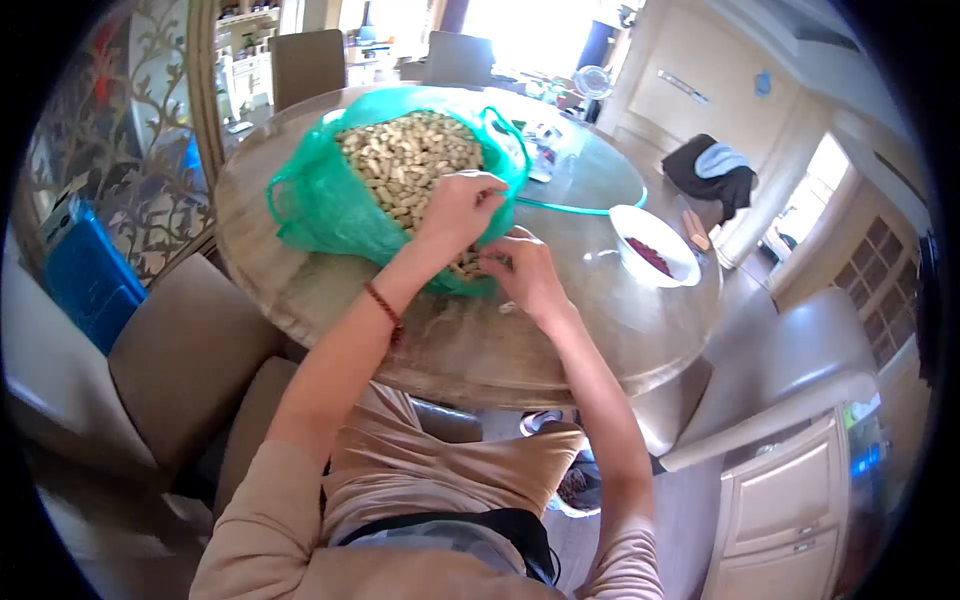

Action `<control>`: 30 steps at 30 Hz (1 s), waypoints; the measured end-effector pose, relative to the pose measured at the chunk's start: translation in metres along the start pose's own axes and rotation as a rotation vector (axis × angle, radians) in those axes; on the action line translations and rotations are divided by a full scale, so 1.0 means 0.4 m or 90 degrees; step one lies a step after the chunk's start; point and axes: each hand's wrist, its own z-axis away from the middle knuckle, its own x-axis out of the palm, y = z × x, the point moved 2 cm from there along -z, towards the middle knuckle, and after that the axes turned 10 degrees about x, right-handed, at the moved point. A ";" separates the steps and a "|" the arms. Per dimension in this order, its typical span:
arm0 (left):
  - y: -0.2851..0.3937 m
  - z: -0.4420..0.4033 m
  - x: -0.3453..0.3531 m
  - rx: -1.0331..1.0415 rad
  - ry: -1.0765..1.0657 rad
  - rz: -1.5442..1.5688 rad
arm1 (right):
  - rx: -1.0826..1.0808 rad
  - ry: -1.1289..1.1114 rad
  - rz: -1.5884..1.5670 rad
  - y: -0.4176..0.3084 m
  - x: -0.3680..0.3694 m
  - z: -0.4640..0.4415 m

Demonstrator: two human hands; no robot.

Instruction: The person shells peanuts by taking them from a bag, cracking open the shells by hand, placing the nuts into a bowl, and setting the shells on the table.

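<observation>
A green plastic bag [335, 215] full of unshelled peanuts [405, 160] lies with its mouth open on the round table. My left hand [462, 208] is over the front right part of the peanuts, its fingers curled together; whatever they hold is too small to make out. Just in front and to the right, my right hand [528, 272] has its thumb and fingers pinched close together at the bag's near edge. Some peanuts show beside those fingertips, but what is between them cannot be made out. A small pale piece [507, 308] lies on the table below my right hand.
A white bowl [622, 225] with dark red bits inside stands at the table's right side. The round table [440, 350] has a clear, green-edged sheet [600, 180] on it. Leather chairs [190, 360] stand around, with dark clothing [705, 175] over one.
</observation>
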 end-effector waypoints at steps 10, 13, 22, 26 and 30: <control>0.045 0.053 0.075 -0.440 -0.157 0.602 | -0.058 0.311 0.046 -0.022 -0.129 0.046; 0.031 0.071 0.101 -0.520 -0.181 0.787 | -0.134 0.255 0.100 -0.003 -0.123 0.077; 0.037 0.076 0.109 -0.428 -0.238 0.728 | 0.078 0.254 -0.086 0.041 -0.135 0.098; 0.036 0.079 0.115 -0.369 -0.226 0.701 | 0.113 0.209 -0.091 0.058 -0.125 0.097; 0.043 0.075 0.118 -0.329 -0.218 0.614 | 0.107 0.205 -0.072 0.058 -0.123 0.100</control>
